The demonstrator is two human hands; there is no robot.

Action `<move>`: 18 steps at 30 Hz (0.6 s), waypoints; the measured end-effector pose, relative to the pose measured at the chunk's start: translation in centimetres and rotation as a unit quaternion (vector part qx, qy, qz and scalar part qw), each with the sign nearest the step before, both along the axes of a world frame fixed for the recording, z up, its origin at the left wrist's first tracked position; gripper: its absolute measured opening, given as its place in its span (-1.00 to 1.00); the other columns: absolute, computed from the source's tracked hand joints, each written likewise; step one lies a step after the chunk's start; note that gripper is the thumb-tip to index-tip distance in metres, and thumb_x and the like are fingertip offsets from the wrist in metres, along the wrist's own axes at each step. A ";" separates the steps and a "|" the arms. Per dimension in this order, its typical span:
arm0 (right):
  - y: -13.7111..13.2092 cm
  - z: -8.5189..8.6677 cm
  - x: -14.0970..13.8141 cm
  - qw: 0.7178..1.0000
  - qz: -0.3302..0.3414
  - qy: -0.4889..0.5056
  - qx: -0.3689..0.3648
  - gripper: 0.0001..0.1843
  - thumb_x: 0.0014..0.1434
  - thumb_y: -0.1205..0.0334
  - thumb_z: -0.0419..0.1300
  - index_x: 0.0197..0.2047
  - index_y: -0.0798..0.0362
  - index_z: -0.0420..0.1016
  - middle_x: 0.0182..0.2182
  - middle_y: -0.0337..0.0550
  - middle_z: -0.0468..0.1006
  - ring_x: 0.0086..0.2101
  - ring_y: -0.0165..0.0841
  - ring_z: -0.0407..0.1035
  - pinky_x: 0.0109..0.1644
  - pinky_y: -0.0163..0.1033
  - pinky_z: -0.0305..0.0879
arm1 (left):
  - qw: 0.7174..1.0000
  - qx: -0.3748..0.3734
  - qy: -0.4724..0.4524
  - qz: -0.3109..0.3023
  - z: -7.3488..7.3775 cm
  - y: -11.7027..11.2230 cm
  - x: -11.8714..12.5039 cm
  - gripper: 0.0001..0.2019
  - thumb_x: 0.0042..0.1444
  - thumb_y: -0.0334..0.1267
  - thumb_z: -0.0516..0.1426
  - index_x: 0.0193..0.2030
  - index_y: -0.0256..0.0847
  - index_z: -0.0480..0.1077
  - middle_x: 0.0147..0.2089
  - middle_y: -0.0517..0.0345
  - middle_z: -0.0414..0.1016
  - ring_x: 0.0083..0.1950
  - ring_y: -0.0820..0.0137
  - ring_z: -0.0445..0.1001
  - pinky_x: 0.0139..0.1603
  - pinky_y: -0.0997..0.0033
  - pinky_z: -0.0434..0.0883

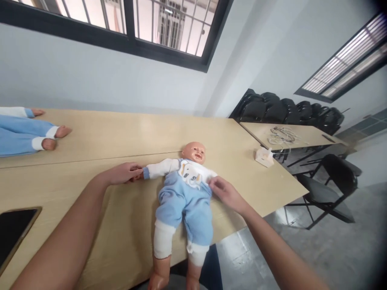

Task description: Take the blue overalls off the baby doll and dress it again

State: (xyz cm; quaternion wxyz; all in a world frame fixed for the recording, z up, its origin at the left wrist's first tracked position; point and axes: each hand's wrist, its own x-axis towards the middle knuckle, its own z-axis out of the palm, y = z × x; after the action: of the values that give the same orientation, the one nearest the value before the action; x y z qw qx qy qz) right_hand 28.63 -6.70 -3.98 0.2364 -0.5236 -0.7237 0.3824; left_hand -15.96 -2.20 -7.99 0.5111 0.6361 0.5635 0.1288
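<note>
A baby doll point(184, 191) in a white and light-blue outfit with an animal face on the chest lies on its back on the wooden table point(127, 225), its feet toward me. Its leg cuffs are pushed up, baring the lower legs. My left hand point(123, 174) is closed around the doll's small hand, just beyond the blue cuff of the outstretched arm. On the other side, my right hand point(225, 192) has its fingers curled on the doll's white sleeve point(209, 173) beside the chest. It hides the rest of that arm.
Another doll point(27, 133) in similar clothes lies at the far left, partly out of view. A dark phone point(16, 229) rests at the near left. A small white box point(264, 157) stands to the right. Beyond are tangled cables point(282, 135), a folding chair point(329, 187) and stacked chairs point(272, 108).
</note>
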 end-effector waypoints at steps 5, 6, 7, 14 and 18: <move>-1.5 -2.0 0.5 0.994 -0.077 0.007 0.076 -0.71 0.34 -0.05 0.14 -0.26 -0.01 0.41 -0.32 -0.15 0.49 -0.28 -0.25 0.37 -0.15 -0.16 0.29 | 0.996 0.078 0.028 -0.021 0.3 -0.2 0.9 -0.48 0.09 0.25 0.11 -0.06 -0.11 0.57 -0.07 0.04 0.62 -0.10 0.15 0.54 -0.12 0.29 0.45; -1.7 -2.3 0.4 0.994 -0.058 0.001 0.093 -0.73 0.34 -0.03 0.16 -0.27 -0.01 0.43 -0.30 -0.13 0.49 -0.26 -0.24 0.37 -0.14 -0.15 0.29 | 0.996 0.076 0.025 -0.027 0.3 -0.4 1.0 -0.49 0.10 0.24 0.10 -0.07 -0.12 0.56 -0.08 0.03 0.61 -0.10 0.14 0.53 -0.11 0.27 0.45; -1.9 -2.5 0.3 0.993 -0.044 0.000 0.110 -0.74 0.33 -0.01 0.17 -0.28 0.00 0.44 -0.29 -0.12 0.50 -0.25 -0.23 0.37 -0.12 -0.14 0.29 | 0.997 0.072 0.020 -0.036 0.2 -0.5 1.0 -0.49 0.12 0.24 0.10 -0.07 -0.13 0.55 -0.10 0.02 0.61 -0.11 0.13 0.53 -0.11 0.25 0.46; -2.6 -3.8 -0.5 0.972 -0.138 0.186 0.046 -0.64 0.38 -0.12 0.08 -0.26 0.00 0.42 -0.35 -0.15 0.50 -0.31 -0.26 0.36 -0.15 -0.16 0.30 | 0.943 0.275 0.180 0.052 1.7 -1.2 3.8 -0.48 0.18 0.15 0.10 0.08 -0.22 0.48 0.06 -0.14 0.56 0.06 -0.01 0.52 0.07 0.05 0.45; -2.3 -4.9 -1.1 0.943 -0.149 0.297 0.008 -0.65 0.37 -0.10 0.09 -0.30 -0.01 0.34 -0.40 -0.22 0.43 -0.37 -0.32 0.31 -0.22 -0.21 0.28 | 0.898 0.404 0.164 -0.056 5.5 -1.2 11.4 -0.61 0.34 0.04 0.04 0.14 -0.12 0.44 0.13 -0.03 0.54 0.17 0.08 0.46 0.21 0.03 0.39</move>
State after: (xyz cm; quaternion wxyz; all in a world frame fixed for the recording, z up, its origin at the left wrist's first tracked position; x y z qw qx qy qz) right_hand 27.58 -9.05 -8.85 0.4996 -0.4862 -0.5369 0.4751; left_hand -4.59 -3.41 -2.48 0.1169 0.8305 0.5024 0.2103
